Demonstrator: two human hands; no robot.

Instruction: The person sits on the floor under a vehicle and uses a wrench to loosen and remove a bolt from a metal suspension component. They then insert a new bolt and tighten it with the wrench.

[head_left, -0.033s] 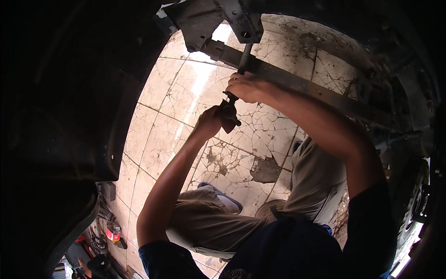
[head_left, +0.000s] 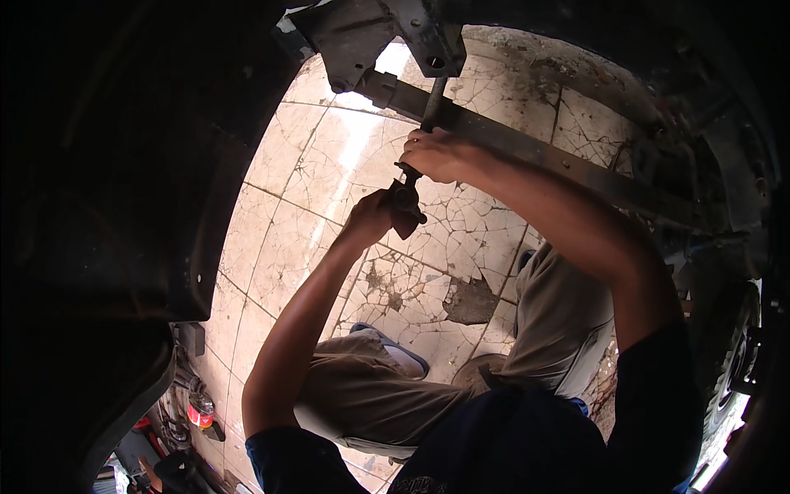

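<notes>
A dark metal rod (head_left: 434, 103) hangs from the underside of a dark bracket (head_left: 434, 62) at the top middle. My right hand (head_left: 436, 155) is closed round its lower stretch, fingers curled over it. Just below that hand is a dark metal joint piece (head_left: 404, 198) with a rounded middle, a flat pointed lobe and a short stub. It looks joined to the rod, but my fingers cover the place between them. My left hand (head_left: 372, 218) grips this joint piece from the left side, its fingers mostly hidden behind the metal.
A long dark beam (head_left: 527, 148) crosses behind my right forearm. Dark panels (head_left: 99, 181) crowd the left side. Below lies a cracked tile floor (head_left: 271, 222) with my sandalled foot (head_left: 403, 358). A bottle (head_left: 200, 413) with a red label stands lower left; a tyre (head_left: 735, 358) shows at the right.
</notes>
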